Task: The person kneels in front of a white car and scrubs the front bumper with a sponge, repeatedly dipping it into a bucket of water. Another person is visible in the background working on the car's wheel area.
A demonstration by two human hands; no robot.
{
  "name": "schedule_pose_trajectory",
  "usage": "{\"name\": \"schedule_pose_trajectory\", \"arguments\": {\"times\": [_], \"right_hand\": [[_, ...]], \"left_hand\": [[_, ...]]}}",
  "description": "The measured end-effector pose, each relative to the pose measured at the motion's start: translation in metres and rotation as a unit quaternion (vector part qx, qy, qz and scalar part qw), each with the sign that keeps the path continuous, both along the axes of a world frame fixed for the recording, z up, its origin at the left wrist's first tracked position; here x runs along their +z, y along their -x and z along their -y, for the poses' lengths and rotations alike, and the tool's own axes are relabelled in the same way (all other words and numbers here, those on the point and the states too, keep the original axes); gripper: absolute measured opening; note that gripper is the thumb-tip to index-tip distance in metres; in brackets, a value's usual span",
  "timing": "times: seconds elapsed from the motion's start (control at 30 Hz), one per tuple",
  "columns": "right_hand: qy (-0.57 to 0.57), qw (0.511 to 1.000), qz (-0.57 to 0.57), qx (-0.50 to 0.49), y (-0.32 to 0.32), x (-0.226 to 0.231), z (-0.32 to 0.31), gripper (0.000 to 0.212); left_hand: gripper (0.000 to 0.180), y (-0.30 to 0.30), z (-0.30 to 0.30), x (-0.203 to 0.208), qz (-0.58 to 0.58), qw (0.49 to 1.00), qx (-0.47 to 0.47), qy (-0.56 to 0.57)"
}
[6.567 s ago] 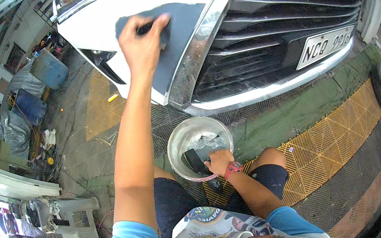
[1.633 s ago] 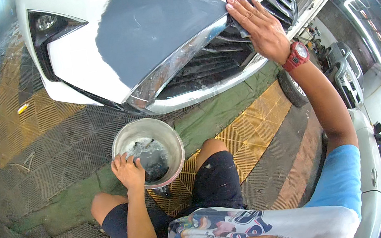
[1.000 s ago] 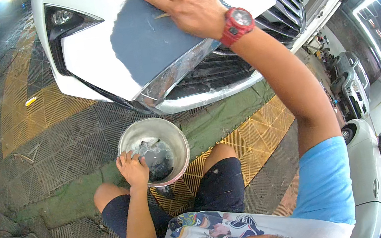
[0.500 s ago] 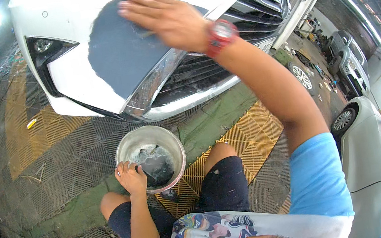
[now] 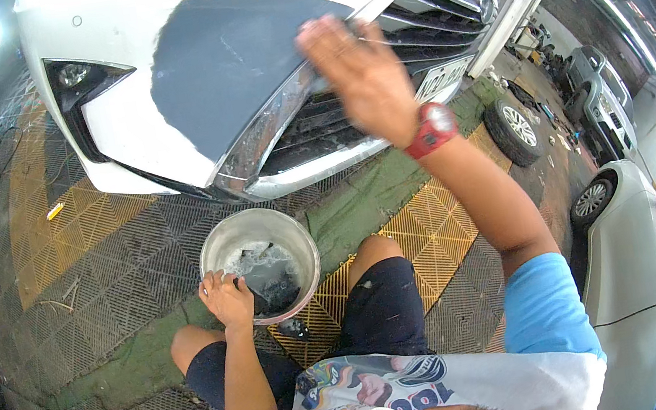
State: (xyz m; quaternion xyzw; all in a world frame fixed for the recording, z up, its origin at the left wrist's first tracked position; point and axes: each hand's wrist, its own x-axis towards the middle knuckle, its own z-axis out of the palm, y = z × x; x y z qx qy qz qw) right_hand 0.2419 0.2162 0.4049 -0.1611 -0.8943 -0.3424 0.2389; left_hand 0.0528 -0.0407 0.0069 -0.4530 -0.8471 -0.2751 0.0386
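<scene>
My left hand [image 5: 227, 298] rests over the left rim of a round metal bucket [image 5: 307, 246], fingers curled onto the edge. Murky, foamy water [image 5: 279, 276] and dark pieces I cannot make out lie inside the bucket. By my left thumb is something dark, unclear in shape. My right hand [image 5: 359, 73], with a red watch [image 5: 434, 128] at the wrist, is smeared by motion, its fingers stretched out at the right edge of a dull grey patch [image 5: 223, 68] on a white car bumper [image 5: 123, 138]. Whether anything lies under those fingers is hidden.
Right of the patch is the car's black grille [image 5: 443, 9]. A loose wheel [image 5: 514, 130] stands on the floor beyond my right arm. A silver car [image 5: 630, 270] is parked at right. Yellow and grey floor tiles [image 5: 441, 222] and green cloth [image 5: 346, 211] lie below.
My right hand has swept right and nearer to me across the grey patch, from its upper part to its right edge beside the grille. My left hand stays at the bucket.
</scene>
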Motion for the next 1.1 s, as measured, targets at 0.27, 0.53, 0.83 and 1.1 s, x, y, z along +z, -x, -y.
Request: {"name": "schedule_pose_trajectory", "arguments": {"times": [0.27, 0.53, 0.83, 1.1], "right_hand": [[0.008, 1.0, 0.009, 0.022, 0.013, -0.045, 0.017, 0.061], [0.016, 0.996, -0.09, 0.01, 0.002, -0.022, 0.005, 0.067], [-0.017, 0.992, -0.127, -0.005, 0.01, 0.001, -0.015, 0.071], [-0.068, 0.992, 0.102, 0.014, 0.009, 0.039, -0.03, 0.072]], "left_hand": [[0.019, -0.005, -0.002, 0.0, -0.006, 1.0, -0.017, 0.007], [0.017, -0.01, -0.004, -0.002, 0.006, 1.0, -0.014, -0.001], [0.016, -0.01, -0.006, -0.003, 0.002, 1.0, -0.013, -0.017], [0.019, 0.001, -0.001, -0.002, 0.004, 0.999, 0.01, -0.033]]}}
